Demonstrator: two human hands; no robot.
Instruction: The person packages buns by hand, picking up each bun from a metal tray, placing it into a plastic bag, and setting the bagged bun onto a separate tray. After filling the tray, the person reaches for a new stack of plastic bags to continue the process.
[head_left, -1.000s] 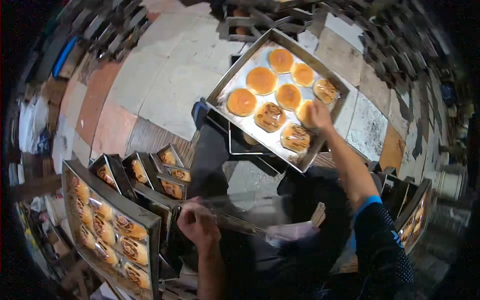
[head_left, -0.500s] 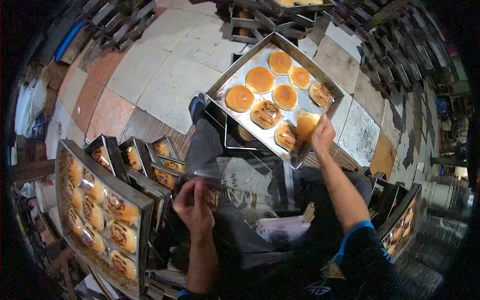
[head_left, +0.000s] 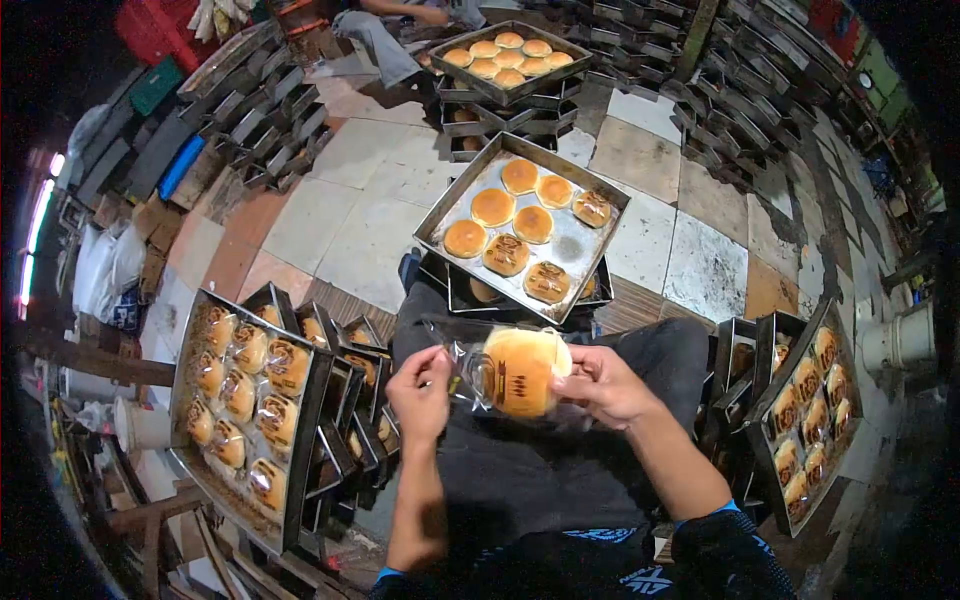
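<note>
Clear plastic is wrapping around a golden bun (head_left: 522, 368), and the person is holding both in front of their lap. There is only the head view, looking down at the hands.

The right hand (head_left: 608, 384) is closed on the side of the bun and is pushing it into the clear bag (head_left: 475, 365). The left hand (head_left: 420, 392) is pinched shut on the open edge of the bag and is keeping it stretched. The bun is partly in the bag, with dark print on the plastic showing over it.

Beyond the knees, a metal tray (head_left: 585, 243) is sitting on other trays on the tiled floor. It is holding seven buns; some are bare and some look wrapped already. On the person's left, a big tray of bagged buns (head_left: 245, 385) is leaning up beside more stacked trays. On the right, another tray of buns (head_left: 805, 400) is standing by the leg. Far off, one more full tray (head_left: 505, 55) is resting on a stack, and a second person is sitting near it.

The step in hand looks like bagging one bun. The next move probably calls for sliding the bun all the way in while the left hand holds the opening wide, gently, so the soft bun is not squashed.
</note>
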